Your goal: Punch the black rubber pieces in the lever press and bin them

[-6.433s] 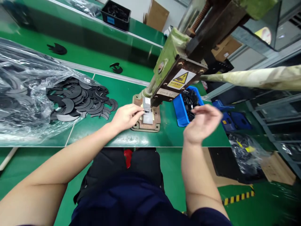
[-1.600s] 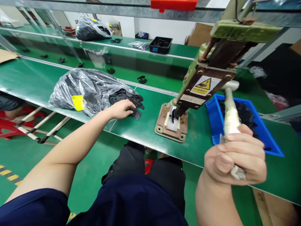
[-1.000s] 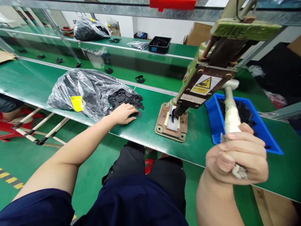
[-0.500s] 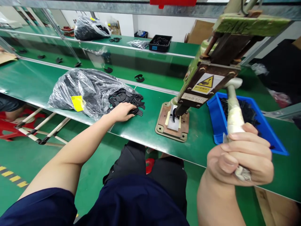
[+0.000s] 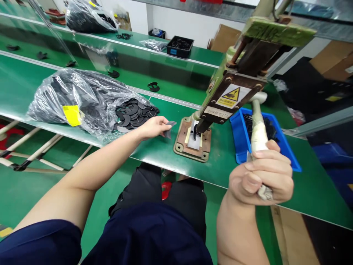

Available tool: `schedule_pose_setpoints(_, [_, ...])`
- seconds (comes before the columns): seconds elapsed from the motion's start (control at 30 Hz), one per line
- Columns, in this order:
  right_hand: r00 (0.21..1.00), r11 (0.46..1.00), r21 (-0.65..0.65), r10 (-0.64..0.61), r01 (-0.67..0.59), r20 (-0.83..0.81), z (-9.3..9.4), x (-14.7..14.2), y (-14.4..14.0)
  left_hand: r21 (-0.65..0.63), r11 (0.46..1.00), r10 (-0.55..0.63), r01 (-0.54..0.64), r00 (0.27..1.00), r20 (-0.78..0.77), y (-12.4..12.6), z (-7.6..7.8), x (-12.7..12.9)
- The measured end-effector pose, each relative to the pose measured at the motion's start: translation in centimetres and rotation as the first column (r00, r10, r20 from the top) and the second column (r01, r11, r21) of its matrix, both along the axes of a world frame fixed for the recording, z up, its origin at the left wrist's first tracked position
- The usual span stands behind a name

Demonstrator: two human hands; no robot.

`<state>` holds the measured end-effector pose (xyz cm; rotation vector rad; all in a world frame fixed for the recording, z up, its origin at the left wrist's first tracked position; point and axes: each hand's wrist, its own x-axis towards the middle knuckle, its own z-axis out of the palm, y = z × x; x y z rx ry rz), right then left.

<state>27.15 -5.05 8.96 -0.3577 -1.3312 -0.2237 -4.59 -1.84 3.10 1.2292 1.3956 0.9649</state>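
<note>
- Lever of green press: nearest; R hand grip closed round it. Prob. best held steady, no extra push, w/ L hand working close by.
- Thin dark pc: pinched in L hand grip, just above bench, btwn pile & press base. Light edge pinch looks right; it may bend if squeezed.
- Press base: black curved pc on it by the ram tip; can't tell if touching. Fingers should stay out from under.
- Pile of dark crescents, spilling from clear bag: pick singly, thin pcs may cling.
- Blue bin, R of press: dark pcs inside.
- Behind: loose black pc on green strip.
</note>
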Motion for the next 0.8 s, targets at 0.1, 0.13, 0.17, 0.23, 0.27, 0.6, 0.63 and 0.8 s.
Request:
schedule_pose_setpoints(0.1, [1.000, 1.000, 0.030, 0.004, -0.005, 0.017, -0.1, 0.0, 0.3, -0.033, 0.998, -0.045, 0.048, 0.995, 0.089, 1.7, -0.3, 4.0])
schedule_pose_setpoints(0.13, [1.000, 0.999, 0.050, 0.015, -0.016, 0.022, -0.1, 0.1, 0.5, -0.030, 0.998, -0.054, 0.057, 0.994, 0.099, 2.2, -0.5, 5.0])
schedule_pose_setpoints(0.17, [0.999, 0.997, 0.069, 0.024, -0.025, 0.024, -0.1, 0.1, 0.6, -0.025, 0.997, -0.066, 0.069, 0.992, 0.103, 2.7, -0.7, 5.9])
schedule_pose_setpoints(0.23, [0.999, 0.996, 0.089, 0.030, -0.032, 0.024, -0.1, 0.2, 0.8, -0.014, 0.995, -0.093, 0.095, 0.991, 0.094, 3.6, -1.0, 7.0])
schedule_pose_setpoints(0.27, [0.999, 0.996, 0.087, 0.029, -0.031, 0.017, -0.1, 0.2, 0.8, -0.004, 0.995, -0.103, 0.103, 0.991, 0.081, 3.9, -1.1, 7.3])
schedule_pose_setpoints(0.6, [0.998, 0.996, 0.072, -0.043, 0.046, -0.045, 0.1, -0.5, 0.8, 0.079, 0.986, -0.142, 0.146, 0.988, -0.055, 5.7, -1.1, 7.0])
schedule_pose_setpoints(0.63, [0.997, 0.996, 0.067, -0.060, 0.062, -0.042, 0.1, -0.6, 0.7, 0.083, 0.984, -0.151, 0.156, 0.987, -0.057, 5.9, -1.2, 6.9])
schedule_pose_setpoints(0.8, [0.998, 0.995, 0.079, -0.058, 0.060, -0.035, 0.0, -0.4, 0.9, 0.057, 0.984, -0.174, 0.171, 0.983, 0.053, 6.1, -1.9, 7.1])
